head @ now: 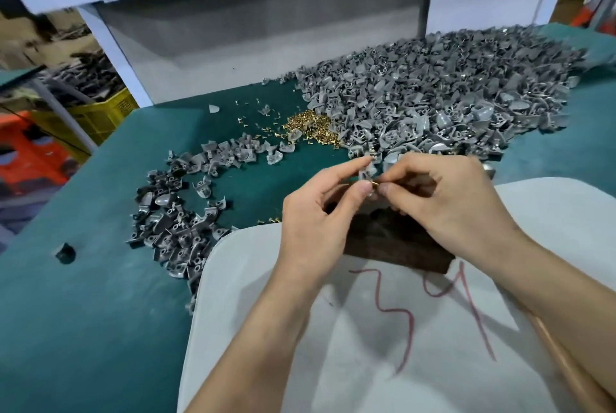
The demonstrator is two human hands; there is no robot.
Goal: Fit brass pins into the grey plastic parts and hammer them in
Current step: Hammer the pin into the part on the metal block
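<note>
The head camera gives me both hands meeting mid-frame, above a dark block [393, 242]. The left hand [316, 216] holds a grey part [366, 173]. Its thumb and forefinger curl in and pinch the part from the sides, and the other fingers [328, 204] are folded under the palm. The right hand [460, 202] pinches a brass pin [375, 183] between thumb and forefinger. The pin lies nearly level between the two thumbs, with one end at the lower edge of the part. I cannot tell whether it has entered a hole. The part is held up off the worktop [83, 312], in front of the near edge of the heap [450, 96].

The block lies at the far edge of a white board [366, 362] marked with red scrawl, and the board lies on the green worktop. The heap of grey parts covers the right of the worktop behind the hands. At its left edge lies a pin pile [310, 126]. A row [233, 152] of parts curves from there down to a smaller pile [173, 222] beside the board's left corner. A few stray pins [268, 221] lie between that pile and the left hand. A small dark piece [65, 252] sits alone near the left of the worktop. Beyond the worktop, at left, I make out a yellow crate [103, 112].
</note>
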